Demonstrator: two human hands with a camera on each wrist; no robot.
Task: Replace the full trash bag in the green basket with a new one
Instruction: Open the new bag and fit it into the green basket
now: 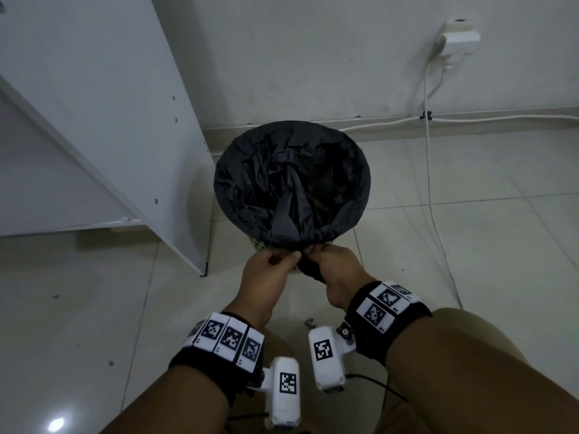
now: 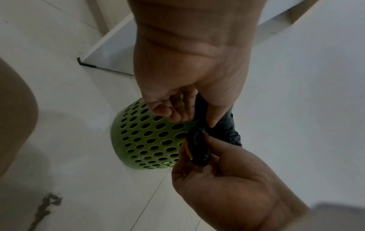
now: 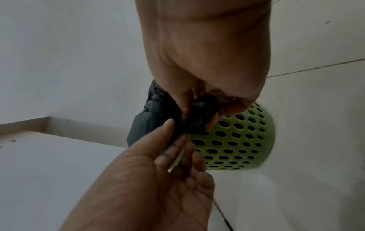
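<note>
Perforated green plastic basket (image 1: 260, 244) on the pale tiled floor (image 1: 470, 245), just before the wall. Black plastic trash bag (image 1: 291, 180) lines it, folded over its rim. White cabinet panel (image 1: 103, 120) left of it; white cable (image 1: 434, 195) right. Left hand (image 1: 269, 270) and right hand (image 1: 338, 274) meet at the near rim.

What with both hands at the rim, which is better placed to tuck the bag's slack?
Probably the right hand: it grips the twisted slack; the left hand only pinches its edge.
</note>
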